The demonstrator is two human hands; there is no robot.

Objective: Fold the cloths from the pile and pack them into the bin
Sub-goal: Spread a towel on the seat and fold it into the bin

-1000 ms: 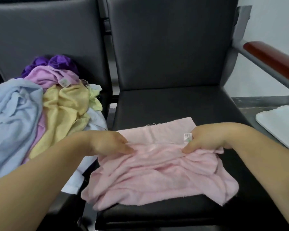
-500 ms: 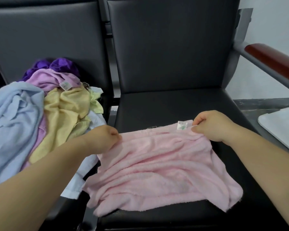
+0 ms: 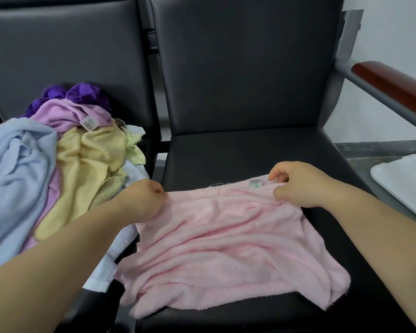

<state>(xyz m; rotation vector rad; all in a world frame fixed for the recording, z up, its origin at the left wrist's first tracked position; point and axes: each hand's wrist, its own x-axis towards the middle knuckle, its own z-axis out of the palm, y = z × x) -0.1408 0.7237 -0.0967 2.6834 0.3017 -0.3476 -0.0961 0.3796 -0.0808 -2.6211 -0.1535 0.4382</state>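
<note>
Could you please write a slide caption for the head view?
Left hand and right hand pinch the far edge of a pink towel on a black chair seat, cloth pile alongside.

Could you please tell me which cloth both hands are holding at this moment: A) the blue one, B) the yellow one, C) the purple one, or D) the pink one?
D: the left hand and right hand each pinch the far edge of the pink cloth spread on the seat, apart from the pile.

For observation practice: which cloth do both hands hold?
The pink cloth, spread on the seat; left hand and right hand grip its far edge. Others form the pile.
</note>
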